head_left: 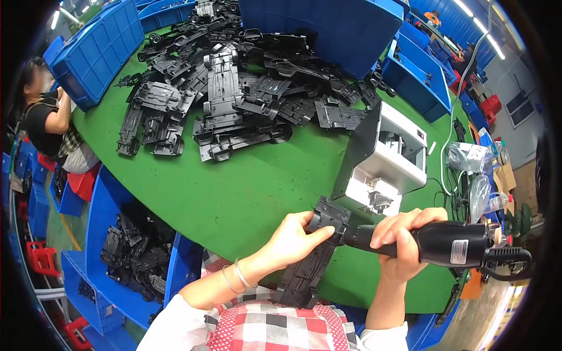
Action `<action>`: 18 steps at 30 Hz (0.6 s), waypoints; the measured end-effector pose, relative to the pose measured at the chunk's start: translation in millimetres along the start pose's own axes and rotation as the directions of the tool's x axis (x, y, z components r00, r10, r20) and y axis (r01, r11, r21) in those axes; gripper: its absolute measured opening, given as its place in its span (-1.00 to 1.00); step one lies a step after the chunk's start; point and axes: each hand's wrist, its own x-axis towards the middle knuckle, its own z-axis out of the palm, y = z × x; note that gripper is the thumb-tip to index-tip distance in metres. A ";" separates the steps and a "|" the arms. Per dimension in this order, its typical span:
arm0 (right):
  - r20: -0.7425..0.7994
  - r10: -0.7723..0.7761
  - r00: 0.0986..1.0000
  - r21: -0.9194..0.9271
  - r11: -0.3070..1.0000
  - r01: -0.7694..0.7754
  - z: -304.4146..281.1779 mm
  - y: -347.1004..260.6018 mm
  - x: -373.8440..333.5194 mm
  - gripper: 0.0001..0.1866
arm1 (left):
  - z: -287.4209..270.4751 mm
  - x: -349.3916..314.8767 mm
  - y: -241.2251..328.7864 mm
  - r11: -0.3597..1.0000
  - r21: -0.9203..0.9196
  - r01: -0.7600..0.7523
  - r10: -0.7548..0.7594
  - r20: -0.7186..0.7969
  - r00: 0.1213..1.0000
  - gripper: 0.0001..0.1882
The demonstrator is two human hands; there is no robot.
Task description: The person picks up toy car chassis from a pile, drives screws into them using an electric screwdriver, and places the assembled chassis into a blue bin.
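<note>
Black chassis part point(313, 251) sits over lap at table edge, L hand point(293, 237) clamped on it. R hand point(404, 243) grips electric screwdriver point(433, 243), tip at part. Fastening step, likely; bit needs square alignment w/ hole.

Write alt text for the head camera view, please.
A person's left hand steadies a black plastic chassis part while the right hand presses a black electric screwdriver against it, above a green table heaped with similar parts.

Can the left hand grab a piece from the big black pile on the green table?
Probably not right now: the left hand is holding a black part, and the pile lies far across the green table.
</note>
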 end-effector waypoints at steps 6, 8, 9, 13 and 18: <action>-0.087 -0.112 0.990 0.122 0.985 0.122 -32.0 -21.2 18.0 -0.75 | -0.1 -11.5 -2.2 0.981 -0.166 0.098 -0.072 0.153 0.986 -0.73; -0.161 -0.198 0.967 -0.036 0.980 0.195 -37.1 -20.7 24.8 -0.74 | 1.2 -10.4 -5.2 0.975 -0.175 0.135 -0.102 0.184 0.978 -0.73; -0.177 -0.253 0.951 -0.108 0.966 0.237 -36.7 -17.3 28.2 -0.74 | 2.1 -9.7 -5.8 0.967 -0.191 0.166 -0.129 0.192 0.973 -0.73; -0.166 -0.297 0.940 -0.318 0.919 0.234 -23.0 1.7 32.7 -0.75 | 3.3 -7.3 -9.1 0.956 -0.199 0.215 -0.174 0.207 0.963 -0.74; -0.120 -0.014 0.993 -0.045 0.999 0.009 -14.8 -9.2 24.6 -0.74 | 1.3 -4.6 -14.4 0.965 -0.168 0.199 -0.167 0.186 0.968 -0.75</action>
